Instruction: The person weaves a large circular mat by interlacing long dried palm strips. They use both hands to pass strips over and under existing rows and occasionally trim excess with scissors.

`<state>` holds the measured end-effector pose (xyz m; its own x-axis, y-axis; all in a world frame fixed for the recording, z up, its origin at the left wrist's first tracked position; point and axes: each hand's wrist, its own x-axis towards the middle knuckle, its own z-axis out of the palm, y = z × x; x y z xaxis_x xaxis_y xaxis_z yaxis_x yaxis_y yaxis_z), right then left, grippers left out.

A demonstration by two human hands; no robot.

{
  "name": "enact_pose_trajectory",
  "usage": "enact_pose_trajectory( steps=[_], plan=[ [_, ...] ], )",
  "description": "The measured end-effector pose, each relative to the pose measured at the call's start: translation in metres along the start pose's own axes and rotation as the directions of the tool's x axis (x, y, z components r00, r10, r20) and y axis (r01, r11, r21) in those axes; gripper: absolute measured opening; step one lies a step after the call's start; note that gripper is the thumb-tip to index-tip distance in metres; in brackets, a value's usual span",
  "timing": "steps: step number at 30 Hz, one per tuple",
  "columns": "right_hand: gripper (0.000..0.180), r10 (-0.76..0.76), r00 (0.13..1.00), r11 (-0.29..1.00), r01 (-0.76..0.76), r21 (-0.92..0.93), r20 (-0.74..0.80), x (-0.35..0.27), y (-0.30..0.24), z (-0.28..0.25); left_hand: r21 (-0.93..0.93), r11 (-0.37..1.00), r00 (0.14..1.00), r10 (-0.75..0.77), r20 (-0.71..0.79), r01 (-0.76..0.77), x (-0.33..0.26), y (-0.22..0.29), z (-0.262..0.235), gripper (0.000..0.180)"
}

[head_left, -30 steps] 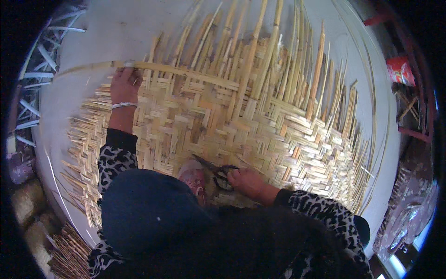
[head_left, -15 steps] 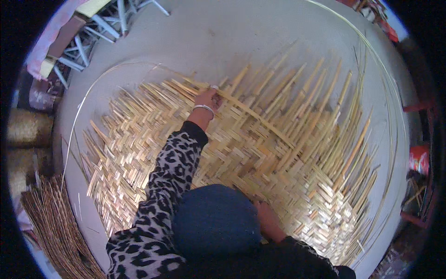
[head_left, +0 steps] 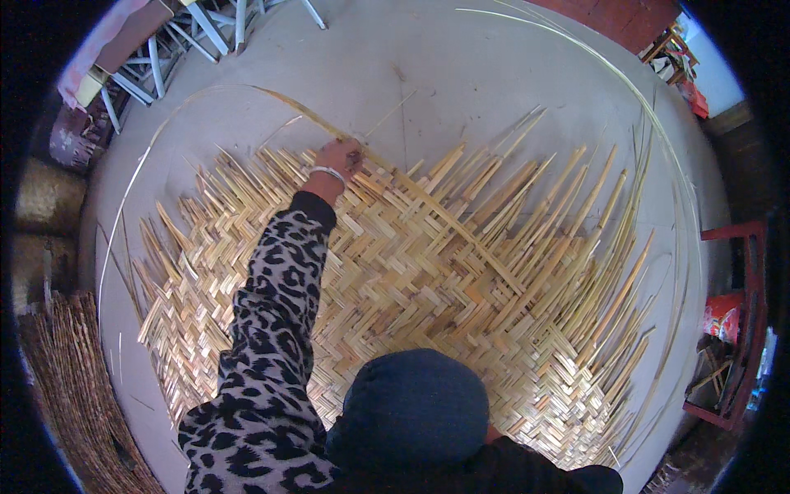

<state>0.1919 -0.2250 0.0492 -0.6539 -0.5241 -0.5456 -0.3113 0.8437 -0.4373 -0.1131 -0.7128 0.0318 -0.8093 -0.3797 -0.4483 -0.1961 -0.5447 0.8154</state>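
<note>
A large herringbone mat (head_left: 387, 288) of split pale-yellow cane or bamboo strips spreads before me, its loose strip ends fanning out along the far edge. My left hand (head_left: 339, 158), wearing a bracelet, is at that edge with its fingers closed on a long thin strip (head_left: 444, 212). The strip slants over the far part of the mat down to the right; past my hand it bows out leftward over the floor. A rounded blue cloth shape (head_left: 415, 407) covers the near middle of the mat. Behind it, my right hand (head_left: 494, 433) shows only a sliver, its fingers hidden.
Long thin strips (head_left: 650, 103) curve over the grey floor at right. A bundle of brown sticks (head_left: 78, 395) lies at lower left. Pale metal legs (head_left: 156, 66) stand at upper left, a dark red frame (head_left: 753, 305) at right, and a red panel (head_left: 617, 20) at the top.
My left hand has slid up and leftward along the strip. My right hand, partly visible before on the mat, is now nearly all behind the blue cloth. The view has shifted slightly.
</note>
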Motion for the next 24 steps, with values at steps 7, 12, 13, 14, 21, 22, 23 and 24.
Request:
enact_pose_trajectory(
  steps=[7, 12, 13, 14, 21, 22, 23, 24],
  plan=[
    [0.037, -0.011, 0.986, 0.97, -0.029, 0.239, 0.165, -0.014, -0.017, -0.082, -0.007, 1.0, 0.999, 0.001, 0.051, -0.001, -0.015, 0.069, -0.014, 0.014],
    [0.048, -0.099, 0.98, 0.993, 0.085, 0.085, 0.171, 0.005, -0.008, -0.106, 0.123, 0.991, 0.998, 0.042, 0.054, -0.049, -0.039, 0.113, -0.007, 0.015],
    [0.051, -0.093, 0.987, 0.983, 0.071, 0.169, 0.127, 0.009, -0.008, -0.116, 0.199, 0.977, 0.997, 0.072, 0.028, -0.076, -0.046, 0.119, -0.004, 0.017],
    [0.053, 0.035, 0.983, 0.978, -0.071, 0.198, 0.18, 0.024, -0.01, -0.129, 0.273, 0.957, 0.995, 0.102, -0.006, -0.096, -0.053, 0.124, 0.0, 0.018],
    [0.065, -0.17, 0.984, 0.875, 0.175, 0.451, -0.054, 0.146, -0.122, -0.225, 0.524, 0.735, 0.874, 0.485, 0.038, -0.431, -0.106, 0.12, 0.026, 0.022],
    [0.063, -0.199, 0.98, 0.826, 0.165, 0.54, 0.004, 0.157, -0.143, -0.232, 0.53, 0.734, 0.871, 0.49, 0.021, -0.426, -0.109, 0.121, 0.026, 0.024],
    [0.062, -0.176, 0.982, 0.803, 0.101, 0.587, 0.071, 0.165, -0.163, -0.238, 0.535, 0.729, 0.865, 0.502, 0.008, -0.428, -0.112, 0.122, 0.026, 0.025],
    [0.062, -0.166, 0.977, 0.768, 0.045, 0.638, 0.131, 0.171, -0.18, -0.242, 0.527, 0.742, 0.872, 0.49, -0.006, -0.414, -0.114, 0.123, 0.024, 0.025]
  ],
)
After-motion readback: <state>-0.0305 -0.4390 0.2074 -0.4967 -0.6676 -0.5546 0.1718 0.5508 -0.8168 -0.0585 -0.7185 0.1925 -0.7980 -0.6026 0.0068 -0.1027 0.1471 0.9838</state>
